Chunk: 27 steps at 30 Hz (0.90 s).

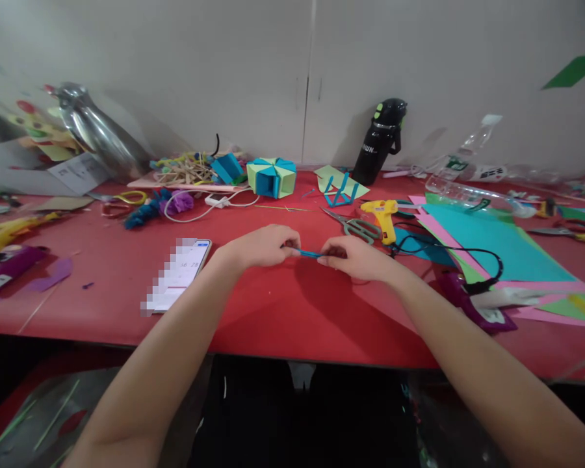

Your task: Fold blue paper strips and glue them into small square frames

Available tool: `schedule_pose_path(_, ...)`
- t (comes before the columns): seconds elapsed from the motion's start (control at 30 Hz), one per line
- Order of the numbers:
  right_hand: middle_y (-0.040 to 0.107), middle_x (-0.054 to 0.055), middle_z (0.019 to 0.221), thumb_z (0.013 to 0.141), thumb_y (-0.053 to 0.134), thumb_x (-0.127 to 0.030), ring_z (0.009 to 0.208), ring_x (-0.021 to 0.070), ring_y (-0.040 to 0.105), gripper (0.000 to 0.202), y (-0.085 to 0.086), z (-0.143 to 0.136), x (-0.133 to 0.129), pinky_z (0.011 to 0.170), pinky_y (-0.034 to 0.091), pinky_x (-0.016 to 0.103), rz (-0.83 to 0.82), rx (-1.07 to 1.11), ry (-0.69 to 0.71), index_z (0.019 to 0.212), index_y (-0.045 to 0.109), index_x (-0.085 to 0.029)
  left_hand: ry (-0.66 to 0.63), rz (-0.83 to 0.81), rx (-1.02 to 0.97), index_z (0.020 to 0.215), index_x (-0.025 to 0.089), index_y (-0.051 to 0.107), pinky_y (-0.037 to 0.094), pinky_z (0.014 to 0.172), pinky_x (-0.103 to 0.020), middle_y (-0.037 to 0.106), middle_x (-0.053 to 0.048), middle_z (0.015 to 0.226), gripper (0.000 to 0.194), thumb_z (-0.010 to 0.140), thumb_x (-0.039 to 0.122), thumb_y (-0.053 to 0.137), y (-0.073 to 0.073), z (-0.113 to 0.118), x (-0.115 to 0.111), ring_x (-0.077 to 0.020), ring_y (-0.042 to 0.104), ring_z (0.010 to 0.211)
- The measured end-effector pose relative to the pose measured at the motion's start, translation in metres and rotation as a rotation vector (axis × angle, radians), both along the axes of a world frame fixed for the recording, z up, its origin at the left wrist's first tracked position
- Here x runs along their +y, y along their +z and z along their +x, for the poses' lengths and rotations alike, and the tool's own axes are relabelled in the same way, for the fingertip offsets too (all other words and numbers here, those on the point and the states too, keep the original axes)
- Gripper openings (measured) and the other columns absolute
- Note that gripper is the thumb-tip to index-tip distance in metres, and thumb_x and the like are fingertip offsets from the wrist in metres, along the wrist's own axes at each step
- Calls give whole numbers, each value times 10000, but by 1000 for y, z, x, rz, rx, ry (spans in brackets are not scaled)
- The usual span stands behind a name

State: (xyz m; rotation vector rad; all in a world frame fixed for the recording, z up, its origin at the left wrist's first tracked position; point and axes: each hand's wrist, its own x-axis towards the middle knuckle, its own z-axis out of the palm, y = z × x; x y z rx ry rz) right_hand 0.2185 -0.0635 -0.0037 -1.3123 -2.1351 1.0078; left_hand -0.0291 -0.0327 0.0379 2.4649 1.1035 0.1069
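A thin blue strip [311, 254] is stretched between my two hands, just above the red table [283, 318]. My left hand [272, 246] pinches its left end, and my right hand [347, 256] pinches its right end with the fingers curled. Behind the hands stand a blue and yellow-green folded paper piece [272, 178] and a small frame of blue strips [340, 193] beside a pale green sheet [327, 175]. Grey-handled scissors [361, 229] and a yellow glue gun [382, 218] lie just beyond my right hand.
A phone [182, 276] lies left of my left forearm. Colored paper sheets [497, 240], a purple tool [472, 305] and its black cord are on the right. Along the wall are a black bottle [377, 146], a steel jug [100, 136] and clear plastic bottles.
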Motion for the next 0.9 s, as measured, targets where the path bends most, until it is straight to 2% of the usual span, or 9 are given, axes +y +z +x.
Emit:
schedule_pose_path(0.07,666,13,746,871,676,-429,656,162,582,221,0,-1,10,624,439,309,48,65,-75,830,647,-213,93,229,-114,992,226,698,439,930,-397,706,-69,1119,173,928,325,572,0,6,12,-270,628,1071)
schedule_pose_path(0.13,628,5,717,845,702,-472,638,158,557,276,-1,-4,20,613,428,311,96,200,-206,820,618,-211,313,524,-362,1088,232,673,379,1064,-475,633,-103,1304,218,896,333,655,-5,15,19,-318,540,1263)
schedule_pose_path(0.2,608,-3,703,821,721,-504,625,155,551,317,-3,-10,25,604,430,310,80,383,-325,833,598,-211,544,626,-710,1203,228,605,408,1071,-476,560,-135,1383,397,844,339,735,-14,26,21,-316,509,1310)
schedule_pose_path(0.23,603,-9,693,818,723,-513,616,151,550,329,-4,-13,26,602,433,309,50,472,-366,838,592,-212,615,561,-893,1243,215,566,467,1016,-448,561,-148,1355,501,809,352,775,-18,31,20,-294,565,1238)
schedule_pose_path(0.3,606,-17,682,810,738,-514,610,142,546,337,-8,-20,24,607,434,301,-12,587,-411,841,590,-212,672,214,-1168,1218,200,554,550,881,-394,626,-125,1205,515,795,378,787,-27,39,14,-233,668,1025)
schedule_pose_path(0.37,622,-14,689,790,773,-486,631,137,550,332,-11,-26,17,618,429,291,-50,618,-415,812,595,-207,571,-230,-1179,1093,174,617,583,799,-366,691,-89,1018,397,817,421,759,-32,43,6,-207,701,884)
schedule_pose_path(0.43,640,-8,725,767,809,-441,670,134,562,322,-14,-29,10,637,431,283,-62,623,-400,781,596,-201,474,-432,-1154,994,155,676,597,788,-349,720,-77,946,310,820,399,753,-34,44,1,-202,709,857)
schedule_pose_path(0.7,648,7,801,905,679,-436,722,141,579,239,-14,-28,-4,643,445,274,1,532,-379,864,668,-201,509,-545,-1180,933,138,721,618,802,-327,754,-62,875,203,798,284,763,-38,40,-3,-173,724,805)
schedule_pose_path(0.9,702,17,836,944,634,-382,740,155,631,180,-14,-28,-7,656,489,278,67,449,-329,943,690,-211,662,-596,-1238,883,152,676,615,645,-313,738,-60,856,169,789,279,732,-35,41,0,-179,720,703)
